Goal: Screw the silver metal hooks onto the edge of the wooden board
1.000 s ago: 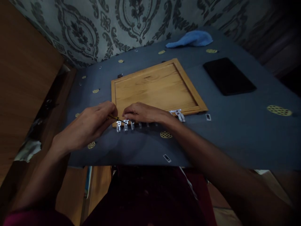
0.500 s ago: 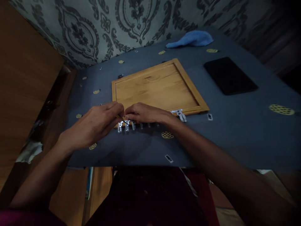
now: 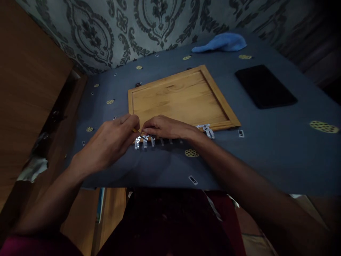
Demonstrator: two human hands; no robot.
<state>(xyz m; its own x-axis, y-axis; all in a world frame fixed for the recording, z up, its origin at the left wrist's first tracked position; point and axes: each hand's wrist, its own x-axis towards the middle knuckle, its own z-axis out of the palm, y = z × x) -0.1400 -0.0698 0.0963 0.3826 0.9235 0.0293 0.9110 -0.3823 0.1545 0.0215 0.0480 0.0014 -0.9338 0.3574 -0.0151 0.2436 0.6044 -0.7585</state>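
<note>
A wooden board with a raised frame [image 3: 181, 99] lies flat on the blue cloth-covered table [image 3: 266, 149]. Several small metal hooks [image 3: 145, 141] hang along its near edge, with one more metal hook [image 3: 207, 130] near the right corner. My left hand [image 3: 112, 142] is closed in a pinch on a thin yellow-and-dark tool, a small screwdriver by the look of it, whose tip meets the hooks at the near left corner. My right hand [image 3: 165, 127] rests closed on the board's near edge, fingertips pressed at the same hook.
A black flat rectangle [image 3: 265, 87] lies on the cloth to the right. A blue rag [image 3: 220, 42] sits at the back by the patterned wall. A wooden panel [image 3: 23, 92] stands at the left. Small dark tags [image 3: 193, 179] dot the cloth.
My left hand has closed in to the right until its fingers meet my right hand's; the tool is now mostly hidden. The view has shifted slightly.
</note>
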